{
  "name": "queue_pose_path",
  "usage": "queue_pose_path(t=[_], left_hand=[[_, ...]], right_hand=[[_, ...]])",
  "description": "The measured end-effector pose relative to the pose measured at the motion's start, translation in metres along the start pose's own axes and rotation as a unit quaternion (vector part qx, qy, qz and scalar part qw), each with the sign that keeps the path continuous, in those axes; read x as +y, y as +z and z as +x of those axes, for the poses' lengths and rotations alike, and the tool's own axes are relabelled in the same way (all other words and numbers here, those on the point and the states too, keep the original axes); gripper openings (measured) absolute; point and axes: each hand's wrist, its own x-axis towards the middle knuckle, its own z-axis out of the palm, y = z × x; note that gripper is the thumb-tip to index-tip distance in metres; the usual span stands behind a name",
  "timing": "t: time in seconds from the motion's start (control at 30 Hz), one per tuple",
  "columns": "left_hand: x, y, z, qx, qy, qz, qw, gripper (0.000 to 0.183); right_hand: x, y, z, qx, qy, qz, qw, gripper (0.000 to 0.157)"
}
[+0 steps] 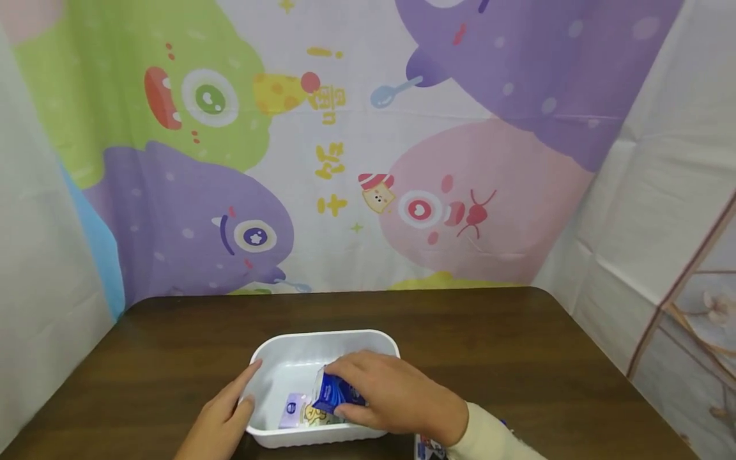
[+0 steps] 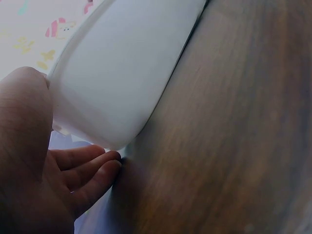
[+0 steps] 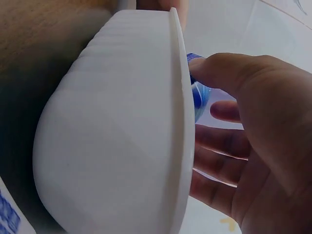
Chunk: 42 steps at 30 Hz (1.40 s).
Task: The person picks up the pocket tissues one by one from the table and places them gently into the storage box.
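While my left hand (image 1: 217,418) rests, fingers loosely straight, against the white tub (image 1: 319,437), my right hand (image 1: 397,393) pinches a blue packet (image 1: 329,391) over its floor; with a lilac packet (image 1: 292,409) already inside and another package (image 1: 424,448) outside, I'd judge it partway done.

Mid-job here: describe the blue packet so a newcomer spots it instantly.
Find the white tub on the dark table. At its opening, the right grip holds the blue packet, much darker than the pale purple packet lying inside.
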Motion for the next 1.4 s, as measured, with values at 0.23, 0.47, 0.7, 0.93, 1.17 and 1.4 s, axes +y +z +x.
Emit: queue_pose_path(t=[0.23, 0.47, 0.7, 0.93, 1.17, 1.4], left_hand=[[-0.001, 0.001, -0.001, 0.01, 0.012, -0.004, 0.9999, 0.051], [-0.001, 0.004, -0.001, 0.006, 0.008, -0.003, 0.9999, 0.051], [0.0, 0.005, -0.001, 0.009, 0.01, -0.01, 0.9999, 0.051], [0.0, 0.003, -0.001, 0.011, 0.009, -0.009, 0.9999, 0.05], [-0.001, 0.001, -0.002, 0.015, 0.014, -0.016, 0.9997, 0.05], [-0.002, 0.003, -0.003, 0.02, 0.023, -0.023, 0.9992, 0.051]], right_hand=[[-0.001, 0.002, -0.001, -0.001, -0.013, -0.009, 1.0, 0.046], [-0.002, 0.003, -0.002, -0.006, -0.016, -0.029, 0.999, 0.039], [-0.001, -0.002, -0.002, -0.02, -0.003, -0.025, 0.999, 0.027], [0.008, -0.015, -0.003, -0.054, 0.037, 0.021, 0.998, 0.03], [0.017, -0.033, -0.009, -0.086, 0.091, 0.042, 0.991, 0.034], [0.023, -0.044, -0.017, -0.087, 0.122, 0.044, 0.988, 0.03]])
